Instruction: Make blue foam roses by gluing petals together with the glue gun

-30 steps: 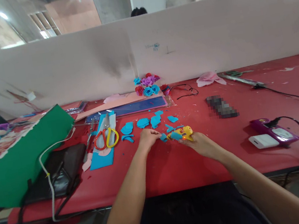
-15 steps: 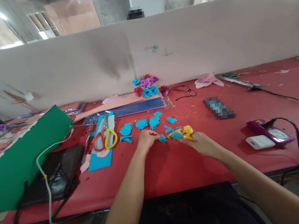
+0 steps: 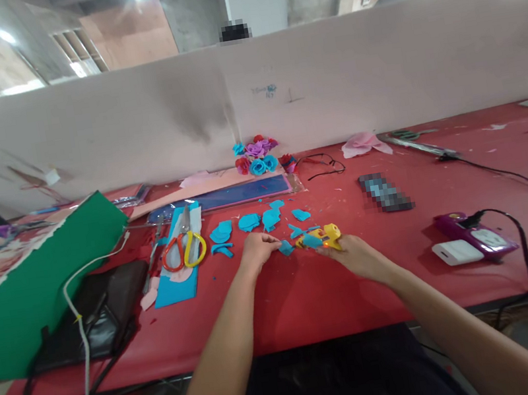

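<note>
Between the fingertips of my left hand (image 3: 258, 252) is a small blue paper petal (image 3: 286, 247). My right hand (image 3: 353, 253) is wrapped round the handle of a yellow glue gun (image 3: 331, 235), whose nozzle points left toward the petal. A bit of blue paper (image 3: 311, 240) covers part of the gun's front; whether it is stuck there I cannot tell. Beyond my hands lie small piles of blue petals (image 3: 249, 222), with curled blue strips (image 3: 223, 250) left of my left hand.
Scissors (image 3: 184, 250) with red and yellow handles lie on blue paper (image 3: 177, 292) at left. Paper flowers (image 3: 257, 157) stand at the back. To the right are a blurred dark device (image 3: 385, 192) and a purple power socket (image 3: 483, 235) with a white charger (image 3: 457, 252).
The view has shifted slightly. Both hands keep nearly the same places, with the petal and the glue gun still held close together.
</note>
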Demonstrator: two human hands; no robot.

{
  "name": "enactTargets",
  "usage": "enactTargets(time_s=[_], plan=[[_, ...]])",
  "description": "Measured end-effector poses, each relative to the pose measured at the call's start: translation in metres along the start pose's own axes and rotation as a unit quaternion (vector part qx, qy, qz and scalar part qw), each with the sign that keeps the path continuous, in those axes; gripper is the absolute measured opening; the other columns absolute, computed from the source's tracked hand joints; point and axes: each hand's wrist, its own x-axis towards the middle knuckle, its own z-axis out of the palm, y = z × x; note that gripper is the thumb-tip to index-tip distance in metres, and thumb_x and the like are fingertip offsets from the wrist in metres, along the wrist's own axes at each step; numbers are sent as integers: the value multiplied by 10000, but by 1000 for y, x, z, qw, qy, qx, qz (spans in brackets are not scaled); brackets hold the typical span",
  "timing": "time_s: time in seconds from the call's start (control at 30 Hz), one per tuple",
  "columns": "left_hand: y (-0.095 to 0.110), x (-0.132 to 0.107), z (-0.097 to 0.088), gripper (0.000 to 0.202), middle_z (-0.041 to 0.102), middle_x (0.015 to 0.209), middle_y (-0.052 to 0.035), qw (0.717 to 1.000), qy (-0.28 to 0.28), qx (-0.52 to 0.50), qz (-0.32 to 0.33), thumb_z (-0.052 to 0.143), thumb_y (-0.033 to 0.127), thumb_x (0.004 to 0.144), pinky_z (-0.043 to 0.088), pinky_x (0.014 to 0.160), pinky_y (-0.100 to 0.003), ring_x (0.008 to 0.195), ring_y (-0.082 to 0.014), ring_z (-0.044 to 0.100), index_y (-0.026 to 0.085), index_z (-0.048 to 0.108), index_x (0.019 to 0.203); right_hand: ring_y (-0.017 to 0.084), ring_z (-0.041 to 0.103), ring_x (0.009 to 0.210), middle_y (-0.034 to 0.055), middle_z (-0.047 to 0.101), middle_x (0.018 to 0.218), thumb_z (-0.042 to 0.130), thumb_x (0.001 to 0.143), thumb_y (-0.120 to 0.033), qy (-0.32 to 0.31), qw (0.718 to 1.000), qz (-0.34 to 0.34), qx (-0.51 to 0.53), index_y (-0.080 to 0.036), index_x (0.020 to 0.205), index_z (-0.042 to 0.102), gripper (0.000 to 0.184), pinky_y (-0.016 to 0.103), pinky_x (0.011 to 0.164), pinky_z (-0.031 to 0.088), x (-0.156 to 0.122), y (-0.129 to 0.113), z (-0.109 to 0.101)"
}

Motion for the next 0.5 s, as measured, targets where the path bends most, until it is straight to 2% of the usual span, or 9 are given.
enactTargets(time_s=[0.27, 0.4, 0.5], plan=[[1, 0, -1, 71, 682, 649, -52, 1000, -3, -9, 0, 715, 201, 606, 416, 608, -263, 647, -159, 584, 149, 716, 655, 158, 531, 554, 4, 559, 615, 425, 841, -532, -2, 1000, -16, -17, -207, 757, 584, 372, 239, 491, 322, -2, 4, -6], [0, 0, -1, 70, 671, 649, -34, 999, 3, -47, 8, 695, 191, 612, 425, 650, -263, 653, -148, 580, 149, 705, 667, 218, 609, 739, 73, 638, 846, 411, 886, -415, 70, 989, -12, -132, -190, 983, 552, 283, 270, 583, 367, 5, 5, -16], [2, -1, -3, 80, 656, 629, -20, 995, 20, -92, 15, 687, 207, 615, 427, 665, -271, 648, -148, 577, 149, 693, 669, 251, 604, 830, 142, 607, 983, 392, 901, -311, 103, 965, -8, -239, -135, 1037, 520, 256, 304, 649, 378, 15, 11, -22]])
